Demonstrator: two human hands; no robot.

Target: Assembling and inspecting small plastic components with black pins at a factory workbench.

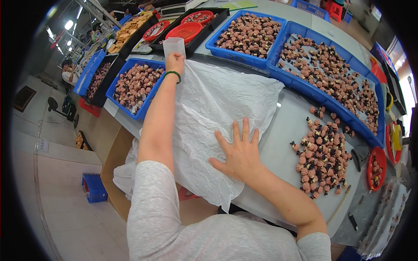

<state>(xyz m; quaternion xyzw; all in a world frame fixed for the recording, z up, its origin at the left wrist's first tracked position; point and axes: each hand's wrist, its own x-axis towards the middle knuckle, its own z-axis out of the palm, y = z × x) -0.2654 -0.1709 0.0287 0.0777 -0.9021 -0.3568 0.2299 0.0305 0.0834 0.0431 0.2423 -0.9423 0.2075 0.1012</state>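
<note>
The right hand (238, 153) lies flat, fingers spread wide, pinning the white sheet (217, 104) on the tabletop (278, 143); the left hand (175, 58) pinches the sheet's far corner; pull it taut and smooth outward from the pinned spot.

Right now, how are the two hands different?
The left hand is stretched far out and pinches the far edge of the white sheet; the right hand is close in. The left hand is curled and its wrist wears a green band; the right hand lies flat, fingers spread, with no band. Both touch the sheet.

Right hand (238, 153) flattens white paper (209, 108); left hand (175, 58) grips its corner.
</note>
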